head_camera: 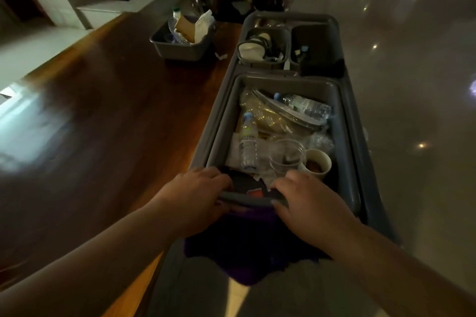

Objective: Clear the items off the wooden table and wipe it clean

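The wooden table (110, 100) lay dark and glossy at the left, bare except for a grey tub (180, 47) of rubbish at its far end. Both hands, left (198, 195) and right (309, 203), gripped the near rim of the cart's large grey bin (345, 136), which was full of bottles and cups.

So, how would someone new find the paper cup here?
Start at the large grey tub on the cart beside the wooden table. Look in its near right corner, beyond the right hand. The paper cup stands beside a clear plastic cup; only it is opaque, with brown dregs.
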Demonstrator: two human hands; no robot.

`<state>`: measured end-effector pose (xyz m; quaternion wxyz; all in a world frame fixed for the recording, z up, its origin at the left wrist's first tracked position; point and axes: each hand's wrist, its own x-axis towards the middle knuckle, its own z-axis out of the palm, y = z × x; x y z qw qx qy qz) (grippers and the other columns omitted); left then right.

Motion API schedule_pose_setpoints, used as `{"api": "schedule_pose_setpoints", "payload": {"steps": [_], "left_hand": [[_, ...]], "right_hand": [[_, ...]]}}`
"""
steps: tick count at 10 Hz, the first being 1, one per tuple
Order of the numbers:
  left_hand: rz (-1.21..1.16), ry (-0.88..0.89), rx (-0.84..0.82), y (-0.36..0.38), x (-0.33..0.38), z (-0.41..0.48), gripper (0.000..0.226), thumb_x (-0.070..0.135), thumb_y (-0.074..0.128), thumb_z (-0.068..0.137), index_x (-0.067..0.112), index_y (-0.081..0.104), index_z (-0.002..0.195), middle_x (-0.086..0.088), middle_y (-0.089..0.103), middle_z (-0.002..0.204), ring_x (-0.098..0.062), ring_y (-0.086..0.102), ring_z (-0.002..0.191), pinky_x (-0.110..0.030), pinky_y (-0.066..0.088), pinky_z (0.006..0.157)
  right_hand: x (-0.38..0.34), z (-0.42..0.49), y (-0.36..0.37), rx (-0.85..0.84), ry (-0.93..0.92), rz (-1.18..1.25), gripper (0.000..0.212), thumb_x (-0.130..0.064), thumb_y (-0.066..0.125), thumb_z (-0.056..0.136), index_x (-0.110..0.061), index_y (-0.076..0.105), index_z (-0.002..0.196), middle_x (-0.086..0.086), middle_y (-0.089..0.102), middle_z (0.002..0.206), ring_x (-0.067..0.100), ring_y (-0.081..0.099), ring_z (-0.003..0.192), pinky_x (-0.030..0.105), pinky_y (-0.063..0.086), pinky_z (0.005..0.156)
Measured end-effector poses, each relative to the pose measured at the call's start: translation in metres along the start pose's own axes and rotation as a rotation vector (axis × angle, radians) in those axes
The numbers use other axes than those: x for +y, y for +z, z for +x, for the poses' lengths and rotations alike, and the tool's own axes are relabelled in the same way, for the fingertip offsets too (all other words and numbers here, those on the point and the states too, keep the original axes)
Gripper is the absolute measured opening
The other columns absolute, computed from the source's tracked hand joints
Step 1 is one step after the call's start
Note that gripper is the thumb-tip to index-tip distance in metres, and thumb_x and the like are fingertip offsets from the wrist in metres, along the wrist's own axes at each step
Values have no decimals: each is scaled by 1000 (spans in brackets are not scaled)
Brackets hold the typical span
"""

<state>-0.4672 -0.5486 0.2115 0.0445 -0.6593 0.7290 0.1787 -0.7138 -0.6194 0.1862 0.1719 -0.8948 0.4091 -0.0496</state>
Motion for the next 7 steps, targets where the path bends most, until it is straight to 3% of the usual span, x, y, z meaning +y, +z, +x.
{"api": "schedule_pose_setpoints", "payload": {"steps": [1, 2, 4, 5, 7], "left_hand": [[-48, 42, -144, 1, 3, -5, 53, 76, 55, 83, 48, 52, 127, 19, 54, 122, -5, 54, 111, -35, 52, 91], [-26, 92, -209, 2, 5, -7, 51, 68, 64, 83, 44, 54, 126, 16, 59, 121, -8, 56, 112, -38, 51, 92], [-16, 128, -119, 3, 4, -11, 44, 61, 62, 89, 41, 54, 127, 14, 59, 123, -9, 53, 114, -34, 48, 94], [-8, 108, -43, -1, -1, -18, 46, 66, 55, 89, 42, 51, 129, 14, 56, 122, -8, 52, 112, -32, 48, 90], [36, 8, 199, -55, -32, -65, 53, 75, 51, 84, 49, 44, 130, 17, 54, 125, -9, 51, 116, -29, 46, 87]], "right_hand": [[-5, 5, 4, -72, -66, 109, 39, -72, 44, 89, -44, 54, 114, -21, 49, 102, -2, 48, 91, 24, 43, 72], [-12, 5, 12, -250, -163, 64, 50, -82, 41, 81, -42, 52, 109, -20, 50, 96, 1, 50, 84, 26, 42, 66], [-19, 6, 14, -259, -198, -9, 45, -81, 43, 77, -42, 47, 100, -20, 44, 91, -1, 44, 82, 22, 31, 61], [-31, 8, 0, -227, -213, -9, 46, -81, 40, 79, -41, 48, 101, -23, 42, 93, 0, 43, 84, 25, 36, 65], [-86, 35, -50, -55, -247, -48, 48, -81, 39, 80, -46, 51, 110, -20, 47, 99, -4, 41, 88, 21, 33, 65]]}}
